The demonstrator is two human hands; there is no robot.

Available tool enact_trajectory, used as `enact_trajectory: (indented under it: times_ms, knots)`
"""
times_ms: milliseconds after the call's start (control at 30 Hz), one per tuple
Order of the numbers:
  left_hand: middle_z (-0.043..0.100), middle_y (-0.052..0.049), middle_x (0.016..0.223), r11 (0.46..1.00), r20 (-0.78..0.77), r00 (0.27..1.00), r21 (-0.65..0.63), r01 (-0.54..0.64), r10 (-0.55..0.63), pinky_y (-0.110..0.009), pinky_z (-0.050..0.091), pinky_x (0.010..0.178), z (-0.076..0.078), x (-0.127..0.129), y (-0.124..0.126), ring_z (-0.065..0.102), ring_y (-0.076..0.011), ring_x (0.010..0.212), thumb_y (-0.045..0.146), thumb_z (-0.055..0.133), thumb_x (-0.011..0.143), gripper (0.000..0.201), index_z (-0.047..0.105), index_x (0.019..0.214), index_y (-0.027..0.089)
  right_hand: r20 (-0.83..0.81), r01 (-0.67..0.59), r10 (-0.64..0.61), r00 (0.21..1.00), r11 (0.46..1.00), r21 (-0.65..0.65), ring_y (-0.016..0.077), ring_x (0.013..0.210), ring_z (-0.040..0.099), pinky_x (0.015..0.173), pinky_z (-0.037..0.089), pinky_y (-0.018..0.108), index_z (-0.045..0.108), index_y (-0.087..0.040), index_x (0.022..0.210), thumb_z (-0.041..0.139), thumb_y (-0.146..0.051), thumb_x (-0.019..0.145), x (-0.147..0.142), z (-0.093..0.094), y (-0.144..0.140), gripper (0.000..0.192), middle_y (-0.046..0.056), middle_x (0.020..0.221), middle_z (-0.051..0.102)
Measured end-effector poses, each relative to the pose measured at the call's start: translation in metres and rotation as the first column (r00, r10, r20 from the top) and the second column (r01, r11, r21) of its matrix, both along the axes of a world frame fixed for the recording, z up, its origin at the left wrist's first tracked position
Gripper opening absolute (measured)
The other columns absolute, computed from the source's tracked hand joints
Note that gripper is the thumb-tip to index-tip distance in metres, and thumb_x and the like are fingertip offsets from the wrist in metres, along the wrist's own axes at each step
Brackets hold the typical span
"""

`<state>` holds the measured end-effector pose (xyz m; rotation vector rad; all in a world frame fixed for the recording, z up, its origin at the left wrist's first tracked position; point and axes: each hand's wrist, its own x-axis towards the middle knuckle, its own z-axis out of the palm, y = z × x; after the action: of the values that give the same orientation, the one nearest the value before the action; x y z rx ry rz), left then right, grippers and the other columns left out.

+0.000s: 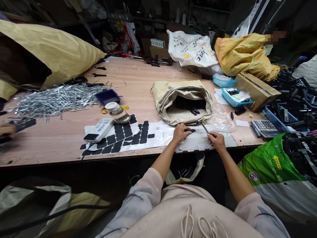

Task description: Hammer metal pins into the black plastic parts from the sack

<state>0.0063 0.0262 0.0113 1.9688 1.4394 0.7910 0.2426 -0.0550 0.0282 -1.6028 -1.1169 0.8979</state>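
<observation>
My left hand [180,133] is closed on a small black part [190,130], whose end sticks out to the right past the fingers. My right hand [217,141] grips a small hammer [205,127] by its thin metal shaft. The hammer's head is raised up and to the left, a little beyond the black part. Beneath both hands lies a flat white board [198,143] at the table's near edge. Just behind them, a beige sack [158,96] lies with its mouth facing me and some black pieces inside.
Left on the table are a heap of metal rods [59,99], a dark blue tray [108,97], a jar [117,112], a white device [99,129] and black stickers [119,134]. Right are blue baskets [236,98], a calculator [264,127] and a green sack [269,158]. Another person's hand [7,129] shows far left.
</observation>
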Motion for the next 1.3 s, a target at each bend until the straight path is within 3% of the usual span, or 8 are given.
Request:
enact_trajectory:
  times_ms: [300, 667, 733, 833, 967, 1067, 1167, 1300]
  knots:
    - [0.063, -0.003, 0.095, 1.000, 0.009, 1.000, -0.002, -0.030, 0.030, -0.033, 0.046, 0.080, -0.003, 0.002, 0.000, 0.055, -0.0219, 0.097, 0.033, 0.081, 0.079, 0.020, 0.082, 0.099, 0.027, 0.444, -0.122, 0.033, 0.895, 0.977, 0.173, 0.0281, 0.079, 0.073, 0.077, 0.057, 0.038, 0.079, -0.024, 0.078, 0.068, -0.039, 0.074, 0.000, 0.000, -0.008, 0.018, 0.005, 0.081, 0.078]
    - [0.063, -0.002, 0.092, 0.999, -0.026, 0.999, 0.010, -0.036, 0.036, -0.032, 0.045, 0.079, -0.002, 0.003, -0.001, 0.054, -0.0202, 0.093, 0.035, 0.081, 0.080, 0.019, 0.082, 0.098, 0.029, 0.466, -0.164, 0.069, 0.882, 0.972, 0.167, 0.0282, 0.086, 0.072, 0.083, 0.057, 0.037, 0.079, -0.025, 0.079, 0.070, -0.039, 0.074, -0.016, -0.002, -0.006, 0.018, 0.006, 0.086, 0.078]
    - [0.063, -0.002, 0.092, 0.999, -0.017, 0.999, 0.006, -0.035, 0.035, -0.032, 0.045, 0.079, -0.003, 0.003, -0.002, 0.054, -0.0203, 0.093, 0.035, 0.081, 0.080, 0.019, 0.082, 0.097, 0.029, 0.382, -0.140, 0.082, 0.920, 0.982, 0.128, 0.0257, 0.078, 0.072, 0.071, 0.058, 0.033, 0.078, -0.024, 0.079, 0.072, -0.040, 0.072, -0.014, -0.004, -0.005, 0.018, 0.006, 0.080, 0.076]
    - [0.062, -0.003, 0.092, 0.999, 0.017, 0.999, 0.002, -0.039, 0.039, -0.033, 0.046, 0.081, -0.003, 0.003, -0.001, 0.054, -0.0208, 0.095, 0.034, 0.082, 0.079, 0.018, 0.082, 0.096, 0.028, 0.061, -0.078, 0.075, 0.995, 0.996, 0.046, 0.0166, 0.050, 0.059, 0.043, 0.047, 0.027, 0.076, -0.019, 0.082, 0.073, -0.046, 0.073, -0.005, -0.005, -0.002, 0.028, 0.002, 0.064, 0.068]
    - [0.061, -0.003, 0.089, 0.999, 0.039, 0.999, 0.035, 0.006, -0.008, -0.033, 0.047, 0.082, 0.004, 0.000, -0.003, 0.054, -0.0204, 0.094, 0.032, 0.081, 0.080, 0.017, 0.082, 0.097, 0.028, -0.258, 0.063, -0.051, 0.965, 0.997, 0.038, 0.0104, 0.041, 0.049, 0.033, 0.037, 0.022, 0.073, -0.015, 0.080, 0.074, -0.051, 0.070, 0.004, 0.000, 0.003, 0.037, 0.000, 0.059, 0.062]
    - [0.061, -0.004, 0.090, 0.991, 0.097, 0.993, 0.121, 0.051, -0.063, -0.032, 0.048, 0.081, 0.009, -0.006, -0.028, 0.055, -0.0192, 0.090, 0.032, 0.077, 0.083, 0.019, 0.081, 0.100, 0.025, -0.298, 0.066, -0.053, 0.953, 0.997, 0.033, 0.0099, 0.042, 0.050, 0.033, 0.037, 0.021, 0.072, -0.014, 0.079, 0.075, -0.050, 0.068, 0.004, 0.002, 0.005, 0.038, 0.000, 0.060, 0.062]
    - [0.063, -0.007, 0.092, 0.970, 0.136, 0.976, 0.197, 0.144, -0.172, -0.032, 0.050, 0.079, 0.003, -0.018, -0.078, 0.059, -0.0189, 0.087, 0.038, 0.069, 0.090, 0.024, 0.079, 0.106, 0.023, -0.296, 0.018, -0.011, 0.955, 1.000, 0.021, 0.0098, 0.041, 0.050, 0.032, 0.036, 0.020, 0.072, -0.014, 0.079, 0.077, -0.049, 0.068, 0.001, 0.002, 0.006, 0.038, 0.000, 0.059, 0.061]
    - [0.067, -0.009, 0.090, 0.947, -0.084, 0.954, 0.121, 0.297, -0.288, -0.038, 0.050, 0.083, -0.017, -0.035, -0.143, 0.062, -0.0225, 0.087, 0.045, 0.061, 0.094, 0.027, 0.078, 0.105, 0.027, -0.284, -0.001, 0.004, 0.959, 1.000, 0.012, 0.0096, 0.041, 0.049, 0.032, 0.036, 0.020, 0.071, -0.014, 0.077, 0.077, -0.050, 0.067, -0.001, 0.001, 0.005, 0.038, 0.000, 0.059, 0.061]
